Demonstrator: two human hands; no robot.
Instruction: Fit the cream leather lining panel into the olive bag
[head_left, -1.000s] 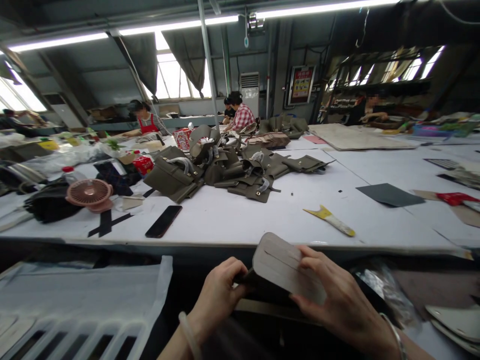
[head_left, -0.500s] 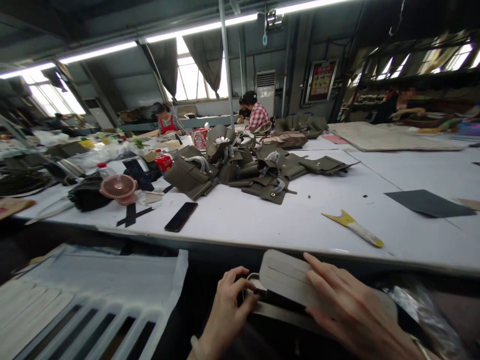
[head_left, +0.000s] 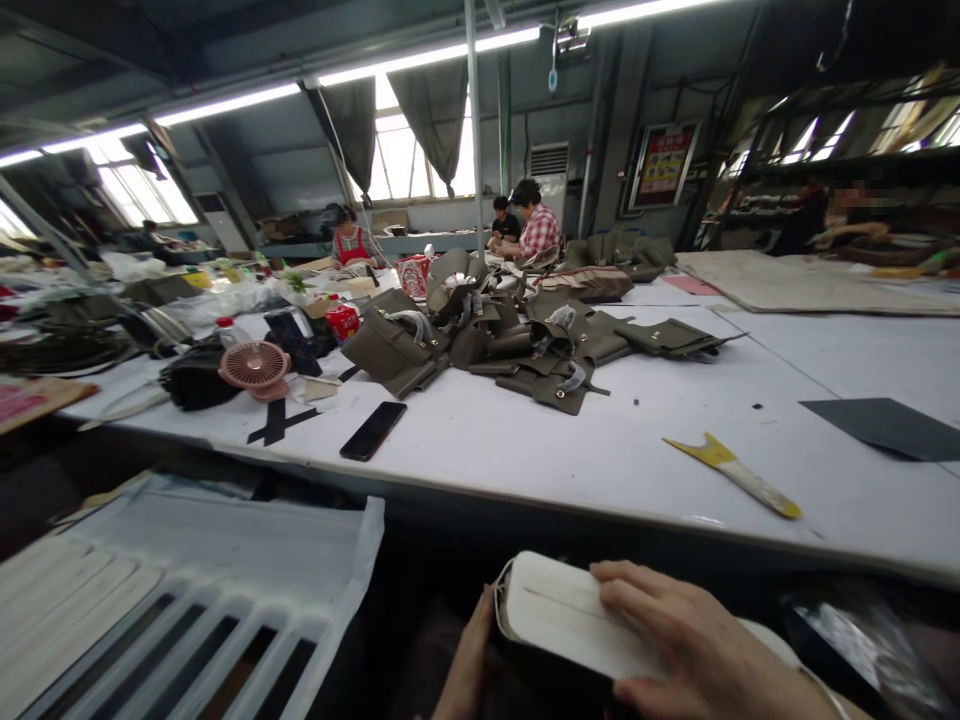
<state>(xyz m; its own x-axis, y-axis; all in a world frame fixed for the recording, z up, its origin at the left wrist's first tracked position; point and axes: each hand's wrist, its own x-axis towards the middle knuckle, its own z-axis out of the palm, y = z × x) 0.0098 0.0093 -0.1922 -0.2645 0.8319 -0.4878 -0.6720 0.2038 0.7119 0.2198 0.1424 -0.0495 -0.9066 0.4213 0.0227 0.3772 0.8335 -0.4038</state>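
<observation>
A pale, round-cornered flat piece [head_left: 562, 606] lies at the bottom centre, in front of the table edge. My right hand [head_left: 694, 635] grips it from the right, fingers over its top face and thumb at the lower side. Along its left end runs a thin, light edging loop. My left hand [head_left: 469, 655] is beside that end, its fingertips touching the loop; most of its fingers are hidden or dark. Beneath the piece it is too dark to make anything out.
On the white table [head_left: 480, 440] are olive leather bag parts [head_left: 525, 340], a phone [head_left: 373, 431], a pink fan [head_left: 255, 370], a yellow tool [head_left: 731, 473] and a dark sheet [head_left: 885, 427]. A slatted plastic tray [head_left: 247, 540] stands left. Several people sit beyond.
The pale piece has tilted, its top face now brighter and lower in view. My left hand has moved lower, out of its earlier pinch pose. The view has shifted slightly.
</observation>
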